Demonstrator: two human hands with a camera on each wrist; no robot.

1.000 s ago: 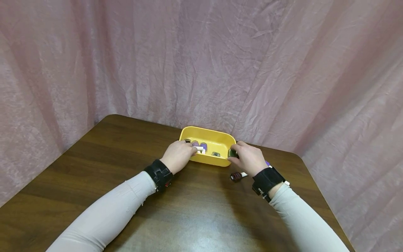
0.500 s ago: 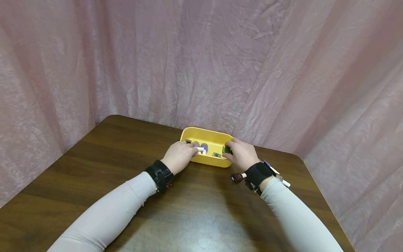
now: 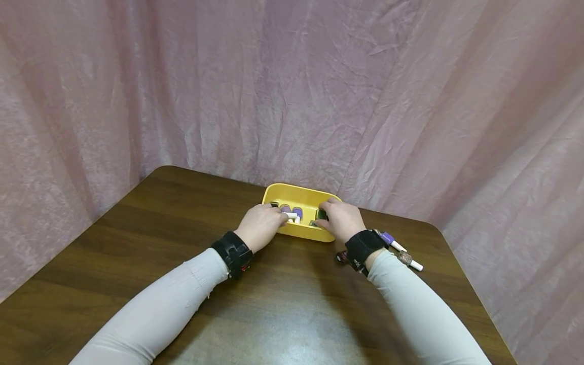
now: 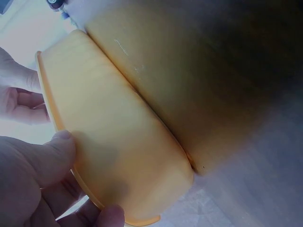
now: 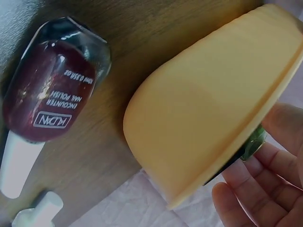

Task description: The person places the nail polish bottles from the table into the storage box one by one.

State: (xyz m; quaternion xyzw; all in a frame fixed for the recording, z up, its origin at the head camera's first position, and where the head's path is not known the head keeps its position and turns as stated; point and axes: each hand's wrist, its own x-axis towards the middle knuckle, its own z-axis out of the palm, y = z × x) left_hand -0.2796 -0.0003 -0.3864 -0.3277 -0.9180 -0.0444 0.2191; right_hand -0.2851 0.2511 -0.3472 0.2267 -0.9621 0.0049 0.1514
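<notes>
A yellow plastic bin (image 3: 301, 232) stands near the table's far edge. At its left end my left hand (image 3: 259, 226) grips the rim; the left wrist view has the thumb (image 4: 59, 151) pressed on the outer wall. Over the right end, my right hand (image 3: 343, 220) holds a dark green nail polish bottle (image 3: 321, 215) inside the bin. In the right wrist view that green glass (image 5: 254, 143) shows between thumb and fingers, partly hidden by the wall. Purple nail polish bottles (image 3: 297, 211) with white caps lie in the bin's left half.
A dark red nail polish bottle (image 5: 47, 90) lies on the table just in front of the bin's right end. Beyond the right wrist are a purple bottle (image 3: 387, 238) and a glittery one (image 3: 404, 258), both white-capped. A pink curtain (image 3: 292, 101) hangs behind the table.
My right hand has moved left into the bin with the green nail polish bottle, uncovering bottles on the table behind the wrist. My left hand keeps its grip on the bin.
</notes>
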